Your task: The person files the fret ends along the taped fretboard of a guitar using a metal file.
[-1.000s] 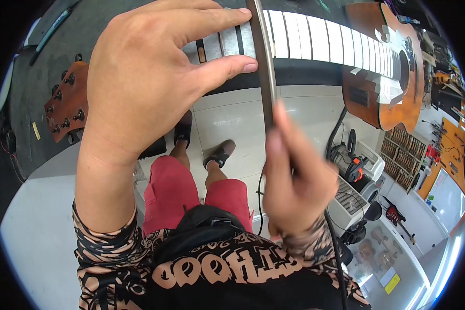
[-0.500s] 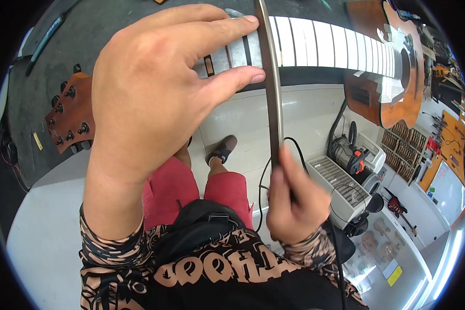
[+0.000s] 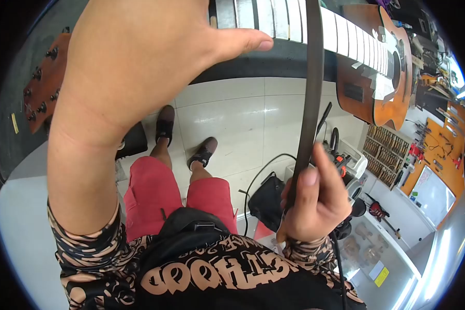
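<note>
An acoustic guitar (image 3: 359, 98) lies across the bench, body at right and headstock (image 3: 49, 85) with tuning pegs at left. White strips cover much of its fretboard (image 3: 341, 33) between the frets. My right hand (image 3: 320, 204) grips the lower end of a long flat metal file (image 3: 312, 93), which crosses the neck and runs out past the top edge of view. My left hand (image 3: 139, 57) is over the headstock end of the neck, thumb stretched along the fretboard's near edge, apart from the file. Its other fingers are cut off by the frame or hidden.
Below the bench edge is a tiled floor (image 3: 232, 111) with my feet on it. A black bag (image 3: 267, 199) and a cable are near my right side. Farther right are a rack of small parts (image 3: 387, 155), an orange tool board (image 3: 439, 160) and a glass-topped case (image 3: 377, 253).
The file has moved right along the neck, toward the guitar body. My left fingertips, earlier at the file, are now away from it. The view has shifted too.
</note>
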Demonstrator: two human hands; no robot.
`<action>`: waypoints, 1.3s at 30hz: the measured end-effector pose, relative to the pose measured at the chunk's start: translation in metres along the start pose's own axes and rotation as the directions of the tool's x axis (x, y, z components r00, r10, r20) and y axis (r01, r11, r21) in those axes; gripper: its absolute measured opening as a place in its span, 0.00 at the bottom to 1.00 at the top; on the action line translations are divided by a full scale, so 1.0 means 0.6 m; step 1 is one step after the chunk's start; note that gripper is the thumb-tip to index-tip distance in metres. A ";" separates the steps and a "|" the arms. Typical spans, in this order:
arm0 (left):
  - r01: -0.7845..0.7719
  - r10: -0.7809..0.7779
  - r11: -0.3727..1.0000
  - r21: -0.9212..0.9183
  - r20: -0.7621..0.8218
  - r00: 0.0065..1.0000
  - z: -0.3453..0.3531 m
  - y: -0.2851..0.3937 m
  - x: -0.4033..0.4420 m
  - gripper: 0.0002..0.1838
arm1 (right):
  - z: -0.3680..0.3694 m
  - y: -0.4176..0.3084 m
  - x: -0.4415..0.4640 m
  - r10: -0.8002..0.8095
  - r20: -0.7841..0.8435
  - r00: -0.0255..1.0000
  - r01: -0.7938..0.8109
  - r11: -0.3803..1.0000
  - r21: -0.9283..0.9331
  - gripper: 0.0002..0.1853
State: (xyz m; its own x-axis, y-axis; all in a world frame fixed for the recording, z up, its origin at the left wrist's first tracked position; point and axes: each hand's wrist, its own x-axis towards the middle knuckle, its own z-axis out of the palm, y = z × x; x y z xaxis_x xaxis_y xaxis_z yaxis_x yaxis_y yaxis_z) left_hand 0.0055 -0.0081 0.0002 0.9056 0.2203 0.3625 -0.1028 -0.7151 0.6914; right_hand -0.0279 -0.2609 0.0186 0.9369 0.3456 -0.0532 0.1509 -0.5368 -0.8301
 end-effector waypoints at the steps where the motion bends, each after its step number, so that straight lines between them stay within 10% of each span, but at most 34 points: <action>1: -0.029 0.031 0.997 0.074 -0.026 0.999 0.003 0.005 -0.001 0.23 | -0.005 0.006 -0.013 0.018 0.021 1.000 -0.018 1.000 0.014 0.17; 6: 0.099 -0.123 0.974 0.204 0.108 0.987 -0.015 0.031 0.002 0.22 | -0.001 0.013 -0.052 0.021 0.028 0.999 -0.021 0.999 -0.028 0.17; 9: -0.070 0.073 0.980 0.188 -0.009 0.997 -0.015 0.023 -0.006 0.22 | -0.002 0.016 -0.059 -0.006 0.062 0.998 0.010 0.998 -0.063 0.17; 12: 0.203 -0.235 0.957 0.206 0.146 0.961 -0.026 0.031 -0.002 0.22 | 0.003 0.018 -0.066 -0.018 0.072 0.997 0.022 0.998 -0.051 0.17; 15: -0.174 0.186 0.973 0.150 -0.067 0.980 -0.012 -0.005 -0.020 0.22 | 0.004 0.019 -0.077 -0.054 0.088 0.995 0.065 0.989 -0.129 0.18; 26: -0.063 0.068 0.969 0.238 -0.013 0.998 -0.003 -0.012 -0.010 0.21 | 0.104 -0.049 0.126 -0.177 -0.069 0.982 0.151 0.947 -0.284 0.19; 39: -0.047 0.049 0.982 0.181 -0.007 0.999 -0.009 -0.019 -0.013 0.20 | 0.067 -0.054 0.020 -0.015 -0.065 0.998 -0.009 0.934 -0.358 0.16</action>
State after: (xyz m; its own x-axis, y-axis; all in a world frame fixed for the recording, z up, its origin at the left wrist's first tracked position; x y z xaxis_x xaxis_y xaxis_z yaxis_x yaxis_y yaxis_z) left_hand -0.0024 0.0016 -0.0071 0.8967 0.1890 0.4004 -0.0693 -0.8332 0.5486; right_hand -0.0343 -0.2088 0.0225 0.9531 0.3026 -0.0044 0.2450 -0.7802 -0.5756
